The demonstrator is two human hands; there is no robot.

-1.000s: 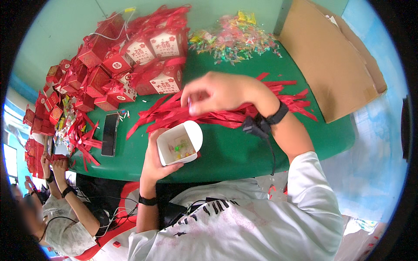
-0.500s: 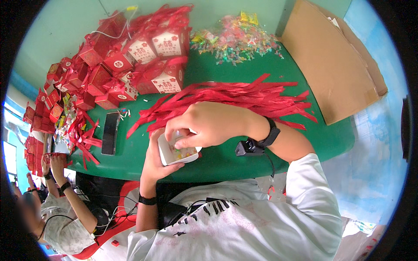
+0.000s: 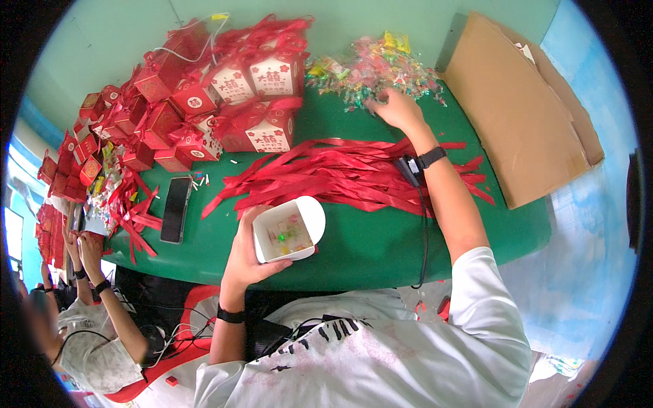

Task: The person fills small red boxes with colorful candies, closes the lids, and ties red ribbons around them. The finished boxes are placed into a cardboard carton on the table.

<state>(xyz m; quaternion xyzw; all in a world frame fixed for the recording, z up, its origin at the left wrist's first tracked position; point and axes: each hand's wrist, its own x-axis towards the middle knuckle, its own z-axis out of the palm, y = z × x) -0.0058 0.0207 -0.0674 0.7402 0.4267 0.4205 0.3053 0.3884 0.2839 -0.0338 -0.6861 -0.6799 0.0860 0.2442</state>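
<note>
My left hand (image 3: 244, 258) holds an open white paper box (image 3: 310, 219), its fingers round the left side and its thumb under the near edge. A flap of the box stands up to the right. Inside lie a few small wrapped candies (image 3: 284, 237), one of them bright green. My right hand (image 3: 400, 112) is stretched to the far side of the table, at the near edge of a heap of wrapped candies (image 3: 381, 64). Its thumb and fingers are curled together there; what is between the tips cannot be made out.
Red ribbons (image 3: 326, 173) lie across the green table (image 3: 354, 255). Red and white gift boxes (image 3: 269, 129) are stacked at the back left, near a dark phone (image 3: 176, 209). A cardboard box (image 3: 524, 115) stands at the right. Another person's hands (image 3: 88, 251) work at the far left.
My right hand has left the white box and moved away to the candy heap. The left hand still holds the box, now slightly further right, with its inside in view.
</note>
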